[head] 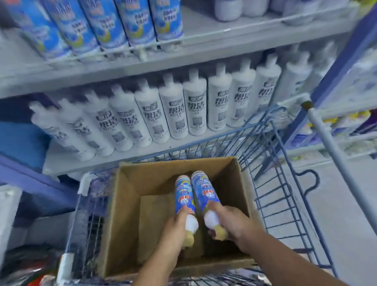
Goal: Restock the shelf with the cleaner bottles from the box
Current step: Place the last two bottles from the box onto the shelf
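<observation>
2 cleaner bottles (184, 197) come out of the box (125, 219) — our left hand (175, 228) and right hand (231, 219) each grip 1 near its neck. Next we lift them to the blue row on the shelf (218, 35) above and ahead.

Two bottles held inside a box in a cart before shelves

A box (121, 219) sits in a wire cart (279, 179) in front of shelving. Inside the box, the left hand (175, 228) grips the left bottle (184, 197) and the right hand (230, 220) grips the right bottle (204, 192), side by side. Behind, a lower shelf (92, 162) holds a row of bottles; above it, an upper shelf (218, 37) holds cans
</observation>
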Available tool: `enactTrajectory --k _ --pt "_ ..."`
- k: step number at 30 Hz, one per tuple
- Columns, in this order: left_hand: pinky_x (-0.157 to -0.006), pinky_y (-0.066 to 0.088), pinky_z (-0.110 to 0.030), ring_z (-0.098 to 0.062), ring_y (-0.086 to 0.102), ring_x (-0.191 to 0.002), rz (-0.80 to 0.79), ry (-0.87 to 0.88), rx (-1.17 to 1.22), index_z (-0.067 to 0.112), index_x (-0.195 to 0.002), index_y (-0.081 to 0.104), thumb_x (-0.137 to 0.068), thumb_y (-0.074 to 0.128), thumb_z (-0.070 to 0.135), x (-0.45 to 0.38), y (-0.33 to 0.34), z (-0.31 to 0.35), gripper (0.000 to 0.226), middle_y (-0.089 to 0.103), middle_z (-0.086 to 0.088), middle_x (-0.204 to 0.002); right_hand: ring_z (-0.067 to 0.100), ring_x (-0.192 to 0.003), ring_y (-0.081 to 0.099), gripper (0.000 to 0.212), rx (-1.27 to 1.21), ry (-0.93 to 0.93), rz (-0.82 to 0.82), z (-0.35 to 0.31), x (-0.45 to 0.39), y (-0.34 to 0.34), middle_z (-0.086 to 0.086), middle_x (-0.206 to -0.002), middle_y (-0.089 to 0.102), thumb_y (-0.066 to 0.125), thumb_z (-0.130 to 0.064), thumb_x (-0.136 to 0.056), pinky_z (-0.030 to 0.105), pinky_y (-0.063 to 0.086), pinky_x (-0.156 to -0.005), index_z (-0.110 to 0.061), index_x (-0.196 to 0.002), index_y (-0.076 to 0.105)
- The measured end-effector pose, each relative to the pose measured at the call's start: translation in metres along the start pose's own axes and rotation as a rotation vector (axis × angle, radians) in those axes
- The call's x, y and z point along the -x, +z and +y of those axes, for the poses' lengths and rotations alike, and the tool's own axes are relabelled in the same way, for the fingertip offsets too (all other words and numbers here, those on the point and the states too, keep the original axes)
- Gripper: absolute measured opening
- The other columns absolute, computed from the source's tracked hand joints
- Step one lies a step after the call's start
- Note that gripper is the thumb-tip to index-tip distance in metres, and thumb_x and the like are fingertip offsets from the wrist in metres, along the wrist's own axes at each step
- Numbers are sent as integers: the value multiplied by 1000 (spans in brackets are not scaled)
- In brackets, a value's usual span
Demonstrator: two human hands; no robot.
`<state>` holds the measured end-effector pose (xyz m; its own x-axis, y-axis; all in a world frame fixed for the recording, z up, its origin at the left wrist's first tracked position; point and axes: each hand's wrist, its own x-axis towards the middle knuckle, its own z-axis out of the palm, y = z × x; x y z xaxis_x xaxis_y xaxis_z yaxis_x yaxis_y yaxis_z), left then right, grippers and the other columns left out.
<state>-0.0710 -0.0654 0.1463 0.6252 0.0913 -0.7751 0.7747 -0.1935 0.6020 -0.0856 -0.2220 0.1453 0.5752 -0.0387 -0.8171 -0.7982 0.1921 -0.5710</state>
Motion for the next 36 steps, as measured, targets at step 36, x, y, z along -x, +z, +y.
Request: enactTrajectory --k 36 --pt "-81 59 -54 -30 73 -80 -5 553 211 17 -84 72 -84 62 62 150 -106 244 46 76 -9 -78 22 -60 63 37 -9 -664 134 -231 196 74 10 -70 71 61 -42 -95 37 49 -64 -6 -99 70"
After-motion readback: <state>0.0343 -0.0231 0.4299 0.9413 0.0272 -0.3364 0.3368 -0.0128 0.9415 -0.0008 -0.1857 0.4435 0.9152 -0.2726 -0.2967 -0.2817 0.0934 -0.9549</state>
